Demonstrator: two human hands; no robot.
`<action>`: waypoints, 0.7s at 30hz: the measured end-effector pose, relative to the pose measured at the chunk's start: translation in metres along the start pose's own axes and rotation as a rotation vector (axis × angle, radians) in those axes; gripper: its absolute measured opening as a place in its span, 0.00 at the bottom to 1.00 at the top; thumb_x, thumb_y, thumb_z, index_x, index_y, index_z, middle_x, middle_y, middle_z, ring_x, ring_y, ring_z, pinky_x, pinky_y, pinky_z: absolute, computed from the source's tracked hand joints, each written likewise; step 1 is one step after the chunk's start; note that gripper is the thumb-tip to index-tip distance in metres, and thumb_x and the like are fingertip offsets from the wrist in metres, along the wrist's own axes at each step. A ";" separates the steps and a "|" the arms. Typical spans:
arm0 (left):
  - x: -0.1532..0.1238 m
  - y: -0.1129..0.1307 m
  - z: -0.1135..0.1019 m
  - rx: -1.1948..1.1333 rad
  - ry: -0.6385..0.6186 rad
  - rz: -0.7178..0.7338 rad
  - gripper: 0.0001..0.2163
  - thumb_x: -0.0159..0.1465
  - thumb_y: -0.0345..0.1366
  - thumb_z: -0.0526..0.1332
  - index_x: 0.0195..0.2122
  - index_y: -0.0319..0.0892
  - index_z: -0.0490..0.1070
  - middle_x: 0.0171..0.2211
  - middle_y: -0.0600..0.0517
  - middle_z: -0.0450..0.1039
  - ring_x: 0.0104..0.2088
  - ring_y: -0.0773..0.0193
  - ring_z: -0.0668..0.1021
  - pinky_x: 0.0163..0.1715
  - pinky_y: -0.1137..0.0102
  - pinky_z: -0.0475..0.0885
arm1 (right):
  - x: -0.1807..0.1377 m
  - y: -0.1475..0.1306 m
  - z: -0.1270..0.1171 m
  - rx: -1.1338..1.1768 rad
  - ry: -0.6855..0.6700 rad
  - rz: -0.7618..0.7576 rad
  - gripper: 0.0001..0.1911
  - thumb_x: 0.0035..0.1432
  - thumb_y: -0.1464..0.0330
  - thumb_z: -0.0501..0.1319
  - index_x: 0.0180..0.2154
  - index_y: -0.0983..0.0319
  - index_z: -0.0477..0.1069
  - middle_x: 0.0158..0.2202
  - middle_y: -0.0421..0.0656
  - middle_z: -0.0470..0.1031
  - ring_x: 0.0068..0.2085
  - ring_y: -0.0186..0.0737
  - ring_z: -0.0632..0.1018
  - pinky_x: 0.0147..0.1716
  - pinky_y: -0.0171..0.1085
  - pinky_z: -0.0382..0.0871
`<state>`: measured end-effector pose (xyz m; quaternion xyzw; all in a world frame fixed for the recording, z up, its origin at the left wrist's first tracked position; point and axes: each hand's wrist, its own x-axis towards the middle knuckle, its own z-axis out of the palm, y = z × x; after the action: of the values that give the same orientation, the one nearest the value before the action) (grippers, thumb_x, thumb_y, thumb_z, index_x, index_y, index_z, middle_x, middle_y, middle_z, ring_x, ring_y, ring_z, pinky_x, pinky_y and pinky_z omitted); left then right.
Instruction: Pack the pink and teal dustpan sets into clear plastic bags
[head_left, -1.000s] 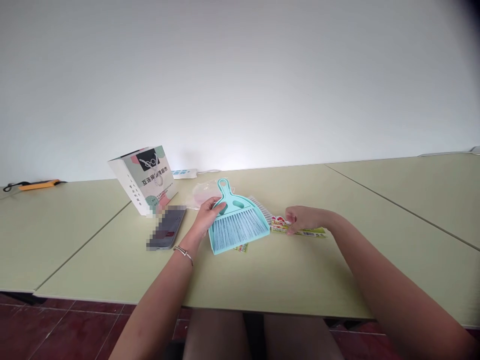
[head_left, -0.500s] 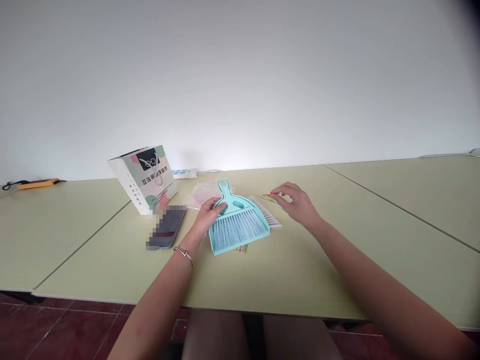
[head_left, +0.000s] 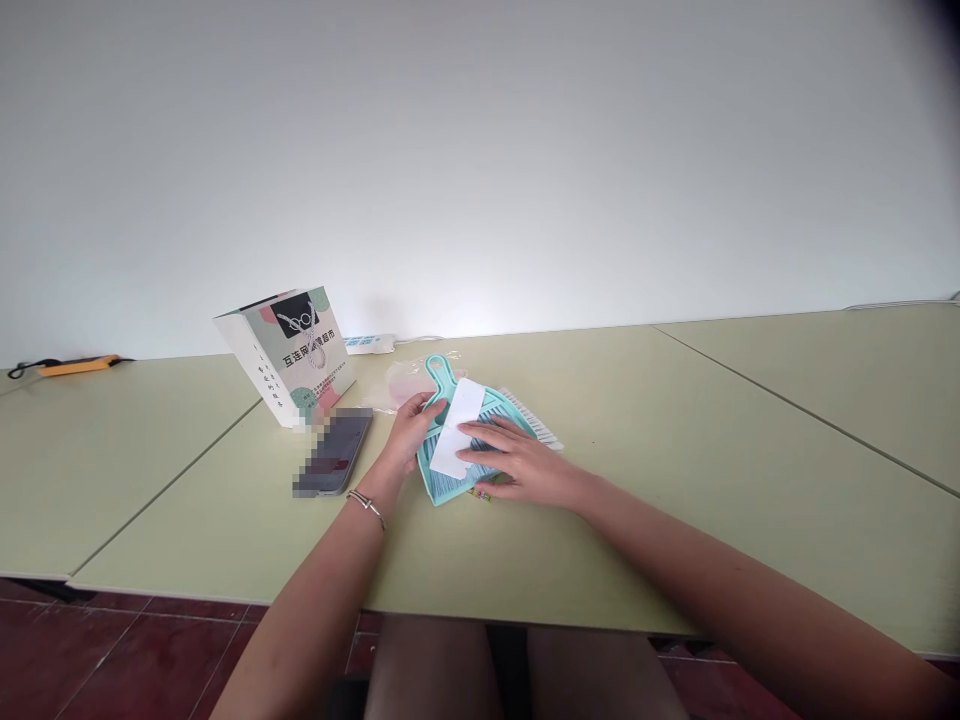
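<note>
My left hand [head_left: 407,432] is closed around the left side of a turquoise dustpan [head_left: 441,374], thumb on top near the handle. Blue-grey bristles [head_left: 448,488] of a brush fill the pan. Across them lies a white card [head_left: 459,428], slanted, plain side up. My right hand [head_left: 529,468] lies over the card's right edge, its fingers stretched out and slightly apart. Behind the pan's right side, a second brush with pale bristles [head_left: 534,415] shows in part. A small colourful piece [head_left: 482,493] peeks out beneath the pan, mostly covered.
To the left, a phone [head_left: 337,455] lies on the pale green table [head_left: 720,470], partly pixelated. Behind it stands a paper gift bag [head_left: 296,350]. Clear plastic wrapping [head_left: 397,385] and a white power strip [head_left: 371,344] are further back. An orange tool [head_left: 79,367] lies far left.
My right hand has moved left from beside the dustpan onto it. The colourful card it pinched now lies white side up on the bristles. My left hand keeps its hold.
</note>
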<state>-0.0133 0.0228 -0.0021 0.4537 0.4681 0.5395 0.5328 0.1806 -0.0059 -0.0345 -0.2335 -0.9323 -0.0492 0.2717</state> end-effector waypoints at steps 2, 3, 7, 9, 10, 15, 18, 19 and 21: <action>0.000 0.000 0.000 -0.053 0.015 -0.042 0.20 0.40 0.42 0.71 0.33 0.40 0.72 0.30 0.52 0.74 0.27 0.66 0.73 0.30 0.70 0.67 | 0.001 -0.001 0.000 -0.054 0.009 -0.025 0.22 0.57 0.61 0.60 0.53 0.60 0.67 0.59 0.53 0.63 0.60 0.48 0.64 0.59 0.53 0.54; 0.001 0.000 0.000 -0.072 0.027 -0.058 0.20 0.40 0.41 0.71 0.34 0.39 0.71 0.29 0.52 0.74 0.27 0.66 0.73 0.30 0.70 0.67 | 0.002 -0.002 0.001 -0.082 0.023 -0.044 0.21 0.58 0.63 0.59 0.53 0.60 0.67 0.57 0.52 0.66 0.59 0.47 0.66 0.59 0.52 0.54; 0.002 -0.001 -0.001 -0.083 0.050 -0.059 0.20 0.39 0.41 0.72 0.32 0.39 0.70 0.27 0.53 0.72 0.26 0.66 0.73 0.29 0.71 0.67 | 0.005 -0.005 0.004 -0.094 0.179 -0.123 0.10 0.60 0.71 0.55 0.42 0.59 0.73 0.39 0.46 0.77 0.45 0.40 0.76 0.55 0.47 0.62; 0.003 -0.001 -0.002 -0.080 0.057 -0.040 0.19 0.40 0.41 0.72 0.31 0.39 0.70 0.27 0.53 0.72 0.26 0.67 0.73 0.28 0.71 0.67 | 0.006 -0.006 0.003 -0.015 0.251 -0.170 0.07 0.60 0.70 0.56 0.36 0.58 0.73 0.36 0.43 0.77 0.41 0.38 0.77 0.52 0.46 0.65; 0.004 -0.001 -0.002 -0.084 0.067 -0.034 0.19 0.40 0.40 0.72 0.31 0.39 0.70 0.27 0.53 0.72 0.26 0.67 0.73 0.28 0.71 0.67 | 0.006 -0.006 0.002 0.035 0.281 -0.192 0.07 0.61 0.70 0.55 0.35 0.57 0.72 0.36 0.42 0.78 0.41 0.37 0.77 0.52 0.45 0.65; 0.004 0.004 -0.003 -0.129 0.139 -0.082 0.20 0.39 0.40 0.72 0.32 0.40 0.70 0.27 0.53 0.73 0.27 0.65 0.74 0.29 0.69 0.68 | 0.002 -0.004 -0.019 0.138 0.620 -0.086 0.17 0.62 0.76 0.46 0.43 0.57 0.70 0.32 0.43 0.76 0.34 0.37 0.76 0.37 0.41 0.72; 0.002 0.005 -0.001 -0.082 0.117 -0.044 0.18 0.41 0.41 0.70 0.32 0.41 0.71 0.27 0.53 0.73 0.27 0.65 0.74 0.30 0.69 0.68 | 0.001 -0.001 -0.041 0.099 0.638 0.026 0.17 0.62 0.76 0.46 0.42 0.58 0.70 0.27 0.43 0.73 0.26 0.36 0.72 0.26 0.37 0.66; 0.001 0.005 0.001 -0.058 0.099 -0.021 0.17 0.42 0.41 0.70 0.32 0.41 0.72 0.27 0.53 0.73 0.26 0.65 0.74 0.30 0.70 0.68 | 0.002 0.000 -0.048 0.108 0.537 0.042 0.16 0.62 0.76 0.46 0.40 0.58 0.70 0.26 0.42 0.73 0.25 0.36 0.71 0.26 0.36 0.65; 0.000 0.004 0.004 -0.013 0.054 0.015 0.15 0.43 0.40 0.69 0.32 0.41 0.72 0.27 0.54 0.72 0.26 0.67 0.73 0.30 0.71 0.67 | 0.004 0.000 -0.058 0.151 0.288 0.070 0.13 0.63 0.73 0.48 0.35 0.59 0.70 0.25 0.41 0.72 0.26 0.35 0.71 0.28 0.37 0.66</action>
<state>-0.0099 0.0224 0.0023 0.4389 0.4753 0.5588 0.5188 0.2056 -0.0166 0.0171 -0.2352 -0.8762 -0.0027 0.4207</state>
